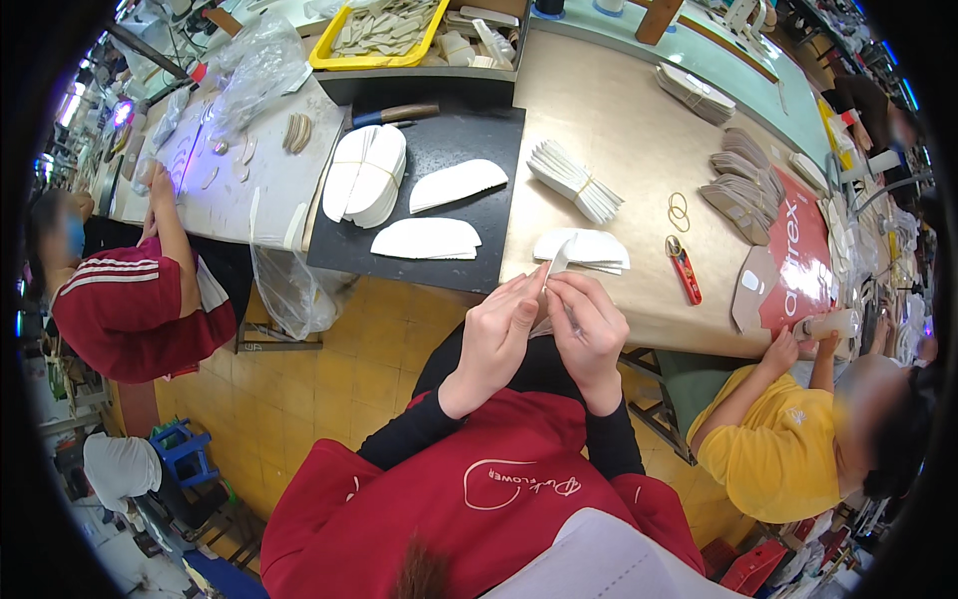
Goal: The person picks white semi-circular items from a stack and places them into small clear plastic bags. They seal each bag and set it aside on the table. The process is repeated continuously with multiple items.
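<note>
A thin white curved piece (561,260) stands edge-on between my hands at the front edge of the table. My left hand (499,334) has its fingers stretched along one side of it, the tips pressed to its lower end. On the other side, the fingertips and thumb of my right hand (587,324) pinch the same end. Just beyond lies a small stack of white half-moon pieces (599,250). Two more half-moon stacks, a nearer one (424,240) and a farther one (457,185), rest on the black mat (489,262), beside a banded white bundle (366,172).
Right of the stack lie a red cutter (684,272), rubber bands (679,212) and grey-brown piece stacks (743,190). A banded white bundle (576,180) sits farther back. Behind the mat are a wooden-handled tool (397,114) and a yellow tray (334,55). Co-workers sit left (140,299) and right (778,439).
</note>
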`<state>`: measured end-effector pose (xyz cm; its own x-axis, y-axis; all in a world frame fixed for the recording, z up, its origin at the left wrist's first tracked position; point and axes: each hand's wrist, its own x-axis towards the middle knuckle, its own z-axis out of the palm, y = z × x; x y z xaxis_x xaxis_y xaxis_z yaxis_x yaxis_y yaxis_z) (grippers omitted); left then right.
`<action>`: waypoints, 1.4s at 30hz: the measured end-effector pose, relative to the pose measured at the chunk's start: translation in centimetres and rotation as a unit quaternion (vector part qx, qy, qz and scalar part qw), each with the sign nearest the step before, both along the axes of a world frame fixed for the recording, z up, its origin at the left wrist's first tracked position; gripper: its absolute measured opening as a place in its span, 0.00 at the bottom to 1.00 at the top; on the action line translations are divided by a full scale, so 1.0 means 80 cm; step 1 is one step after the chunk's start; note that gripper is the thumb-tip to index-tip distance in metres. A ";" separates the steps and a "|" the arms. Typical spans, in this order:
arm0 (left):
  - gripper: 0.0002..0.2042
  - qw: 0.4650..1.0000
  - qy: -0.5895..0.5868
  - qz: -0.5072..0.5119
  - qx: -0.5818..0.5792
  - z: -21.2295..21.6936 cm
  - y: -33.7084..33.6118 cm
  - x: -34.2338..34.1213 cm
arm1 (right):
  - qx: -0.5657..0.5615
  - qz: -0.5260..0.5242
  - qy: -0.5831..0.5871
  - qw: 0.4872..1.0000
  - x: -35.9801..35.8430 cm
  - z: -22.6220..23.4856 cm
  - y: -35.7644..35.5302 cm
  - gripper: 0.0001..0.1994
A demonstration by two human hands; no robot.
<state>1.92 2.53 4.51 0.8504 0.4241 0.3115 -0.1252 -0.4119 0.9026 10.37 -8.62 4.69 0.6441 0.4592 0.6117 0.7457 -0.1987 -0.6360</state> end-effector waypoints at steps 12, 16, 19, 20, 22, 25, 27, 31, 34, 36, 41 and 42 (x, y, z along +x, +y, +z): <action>0.22 1.000 0.011 -0.008 -0.014 0.000 0.001 -0.002 | 0.004 -0.019 0.122 0.992 -0.004 0.004 0.003 0.07; 0.15 0.996 0.034 -0.016 -0.085 0.000 0.009 -0.001 | 0.008 0.005 0.137 0.991 -0.002 0.005 0.001 0.07; 0.10 0.993 0.050 0.004 -0.106 -0.001 0.012 0.000 | 0.015 0.022 0.150 0.988 -0.002 0.001 0.001 0.05; 0.09 0.990 0.057 0.021 -0.129 -0.001 0.012 0.001 | 0.019 0.034 0.152 0.988 -0.002 -0.002 0.001 0.05; 0.08 0.980 0.087 0.045 -0.175 -0.003 0.015 0.000 | 0.110 0.072 0.284 0.950 -0.002 -0.010 0.001 0.04; 0.07 0.966 0.063 0.078 -0.238 -0.007 0.016 -0.002 | 0.321 0.133 0.581 0.736 -0.003 -0.029 -0.005 0.06; 0.07 0.951 0.050 0.104 -0.288 -0.014 0.021 -0.003 | 0.410 0.162 0.683 0.582 0.007 -0.044 -0.020 0.12; 0.07 0.954 0.027 0.200 -0.222 -0.034 0.057 -0.013 | 0.414 0.043 0.667 0.619 0.035 -0.077 -0.055 0.19; 0.08 0.944 0.030 0.279 -0.175 -0.054 0.096 -0.023 | 0.433 -0.057 0.625 0.647 0.060 -0.086 -0.083 0.17; 0.10 0.931 -0.001 0.323 -0.168 -0.065 0.134 -0.033 | 0.441 -0.157 0.561 0.683 0.074 -0.078 -0.107 0.15; 0.14 0.896 0.144 0.379 0.184 -0.074 0.170 -0.044 | 0.389 -0.271 0.438 0.764 0.076 -0.059 -0.153 0.05; 0.16 0.867 0.164 0.384 0.273 -0.073 0.164 -0.041 | 0.381 -0.271 0.406 0.785 0.072 -0.059 -0.155 0.04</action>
